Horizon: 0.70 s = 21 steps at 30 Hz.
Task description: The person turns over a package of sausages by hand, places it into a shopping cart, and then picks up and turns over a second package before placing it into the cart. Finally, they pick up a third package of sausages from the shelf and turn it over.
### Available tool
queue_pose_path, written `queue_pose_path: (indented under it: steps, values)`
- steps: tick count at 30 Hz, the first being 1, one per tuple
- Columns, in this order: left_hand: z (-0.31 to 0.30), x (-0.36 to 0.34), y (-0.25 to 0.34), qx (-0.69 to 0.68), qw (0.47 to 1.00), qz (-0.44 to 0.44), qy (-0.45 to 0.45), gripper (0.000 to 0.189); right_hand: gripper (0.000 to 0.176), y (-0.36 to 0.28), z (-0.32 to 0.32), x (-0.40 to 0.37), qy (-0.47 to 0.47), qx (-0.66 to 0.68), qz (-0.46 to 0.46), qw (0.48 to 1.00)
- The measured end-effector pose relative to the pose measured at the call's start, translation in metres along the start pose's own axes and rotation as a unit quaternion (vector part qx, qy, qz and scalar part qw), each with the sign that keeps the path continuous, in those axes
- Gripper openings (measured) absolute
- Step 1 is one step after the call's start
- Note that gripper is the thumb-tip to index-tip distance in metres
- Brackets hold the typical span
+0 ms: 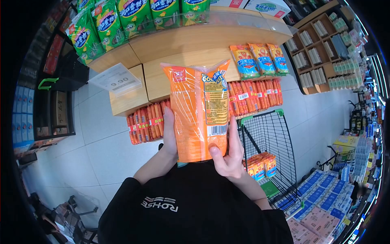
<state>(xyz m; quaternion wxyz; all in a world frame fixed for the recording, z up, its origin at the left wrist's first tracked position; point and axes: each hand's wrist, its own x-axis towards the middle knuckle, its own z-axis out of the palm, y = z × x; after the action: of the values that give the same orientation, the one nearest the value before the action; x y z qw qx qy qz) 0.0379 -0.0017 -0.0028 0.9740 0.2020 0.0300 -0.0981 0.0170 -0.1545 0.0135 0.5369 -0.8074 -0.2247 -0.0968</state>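
An orange plastic bag (189, 122) with a barcode and a yellow text panel is held upright in front of my chest. My left hand (170, 132) presses against one side of it, its fingers partly hidden behind the bag. On the other side, my right hand (229, 156) grips the lower corner, thumb on the front face near the barcode. Behind the bag is a wooden shelf (162, 79), with orange-and-blue packs (245, 61) standing on it. Rows of red-orange sausage packs (254, 96) line the level below.
A green-trimmed wire cart (280, 138) with several orange-and-blue packs (260, 166) stands at the right. Green bags (136, 16) fill the top shelf behind a clear edge. A price sign (117, 80) juts out at left. Stacked boxes (325, 195) lie at lower right.
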Motion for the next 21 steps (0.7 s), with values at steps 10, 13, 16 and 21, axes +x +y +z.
queue_pose_path:
  steps: [10, 13, 16, 21]
  values:
    - [-0.0039, -0.0001, -0.0027, -0.018, 1.000, 0.012, 0.010, 0.069, 0.063, -0.0005, 0.0013, 0.0006, 0.000, -0.014, -0.013, 1.000]
    - [-0.0057, -0.0011, -0.0039, -0.018, 1.000, 0.019, 0.007, 0.068, 0.061, -0.0014, 0.0010, 0.0008, -0.003, -0.026, -0.013, 1.000]
    - [-0.0048, -0.0011, -0.0042, 0.002, 1.000, 0.024, 0.010, 0.072, 0.060, -0.0020, 0.0008, 0.0017, -0.007, -0.031, -0.015, 0.999]
    - [-0.0058, -0.0022, -0.0049, 0.007, 0.999, 0.032, -0.009, 0.074, 0.059, -0.0043, 0.0007, 0.0032, -0.012, -0.042, -0.018, 0.999]
